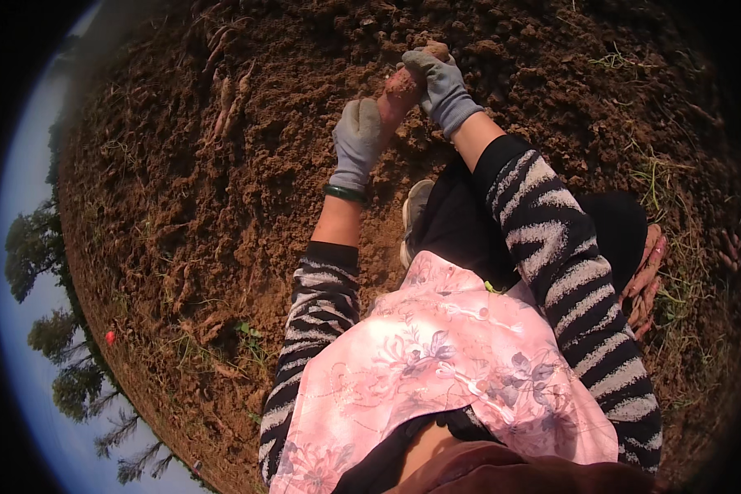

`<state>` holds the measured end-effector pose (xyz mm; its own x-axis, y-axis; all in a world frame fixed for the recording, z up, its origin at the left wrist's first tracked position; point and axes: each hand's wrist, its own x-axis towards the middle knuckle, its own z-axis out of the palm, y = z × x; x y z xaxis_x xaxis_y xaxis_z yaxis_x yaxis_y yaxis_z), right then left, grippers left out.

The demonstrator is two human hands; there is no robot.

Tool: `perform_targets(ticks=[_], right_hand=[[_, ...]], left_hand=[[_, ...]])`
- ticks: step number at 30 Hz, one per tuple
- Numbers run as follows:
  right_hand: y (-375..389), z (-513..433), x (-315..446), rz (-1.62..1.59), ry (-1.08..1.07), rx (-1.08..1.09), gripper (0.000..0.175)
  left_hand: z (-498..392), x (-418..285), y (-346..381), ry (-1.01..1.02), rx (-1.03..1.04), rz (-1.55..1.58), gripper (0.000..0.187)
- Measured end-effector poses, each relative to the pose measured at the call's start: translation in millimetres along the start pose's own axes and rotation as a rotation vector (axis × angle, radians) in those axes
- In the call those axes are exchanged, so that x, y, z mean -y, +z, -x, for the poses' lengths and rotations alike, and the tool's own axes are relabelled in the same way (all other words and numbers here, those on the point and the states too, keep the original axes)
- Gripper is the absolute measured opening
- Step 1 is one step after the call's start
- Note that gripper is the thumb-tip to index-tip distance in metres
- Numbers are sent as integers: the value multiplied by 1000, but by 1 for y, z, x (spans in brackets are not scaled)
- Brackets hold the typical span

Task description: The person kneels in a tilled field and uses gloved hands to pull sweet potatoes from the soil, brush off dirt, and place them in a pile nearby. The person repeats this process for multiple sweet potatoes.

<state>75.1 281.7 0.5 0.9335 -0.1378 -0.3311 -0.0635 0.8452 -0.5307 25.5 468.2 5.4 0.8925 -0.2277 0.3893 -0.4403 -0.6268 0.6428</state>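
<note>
A long pink-skinned sweet potato [400,97], crusted in places with brown soil, is held slantwise between both hands above the ground. My left hand [356,133], in a grey knit glove, is closed round its lower end. Its upper part is gripped by my right hand [438,80], gloved the same way. Beyond the right fingers shows a brown, soil-covered lump [433,49]; whether it is the root's tip or clinging earth, I cannot tell. The glove fingers hide parts of the root.
Loose clumpy soil [272,185] spreads all around. Several sweet potatoes [225,108] lie at the upper left, and a pile of sweet potatoes [645,281] sits beside my bent leg [469,216]. Grass tufts [654,185] grow on the right. Trees [34,247] line the field's far edge.
</note>
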Motion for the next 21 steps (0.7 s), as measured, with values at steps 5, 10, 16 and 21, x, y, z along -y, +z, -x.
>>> perform_targets(ticks=[5, 10, 16, 21], right_hand=[[-11, -1, 12, 16, 35, -46, 18], [-10, 1, 8, 30, -21, -25, 17], [-11, -5, 9, 3, -15, 165, 16], [-12, 6, 11, 31, 72, 88, 16]], left_hand=[[-17, -3, 7, 25, 134, 11, 24], [-10, 14, 18, -357, 83, 477, 30], [-7, 20, 9, -800, 110, 1030, 45], [-21, -11, -11, -475, 310, 808, 58]])
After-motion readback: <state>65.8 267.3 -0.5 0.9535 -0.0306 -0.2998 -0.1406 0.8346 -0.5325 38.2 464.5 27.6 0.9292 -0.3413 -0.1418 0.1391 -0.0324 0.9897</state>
